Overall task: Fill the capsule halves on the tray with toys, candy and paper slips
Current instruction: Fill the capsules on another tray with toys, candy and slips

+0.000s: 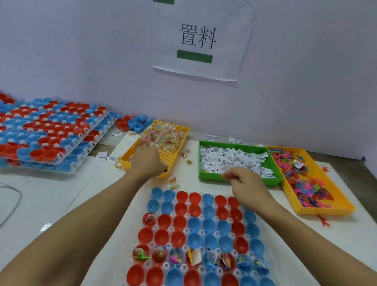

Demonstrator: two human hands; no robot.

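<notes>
**Three supply bins, one row filled**

Stacked at far left: finished trays (41, 133) of red and blue halves, parked out of the work zone. Loose spare halves (136, 121) against the wall just past them.

Next, yellow candy bin (157, 145), set within easy reach of the left side. Left hand (147, 160) reaching into it, palm down, fingers buried in the wrapped candy (161, 135); cannot tell whether spread or closed on any piece. A few stray candies (174, 182) dropped on the mat beside the bin.

Centre, nearest the body: working tray (200, 242) of capsule halves. One row near the front holds toys, candy and slips; one more half at the left edge also looks filled; everything else bare. Probably early in the job.

Behind the tray, green bin (239, 163) of paper slips (232, 158). Right hand (246, 185) at its near rim, fingers curled together, thumb to fingertips as if pinching a slip; slip itself not visible.

Far right, yellow toy bin (308, 179) with coloured plastic toys (303, 184). Bins fanned behind the tray, likely so both hands pick at once.
</notes>
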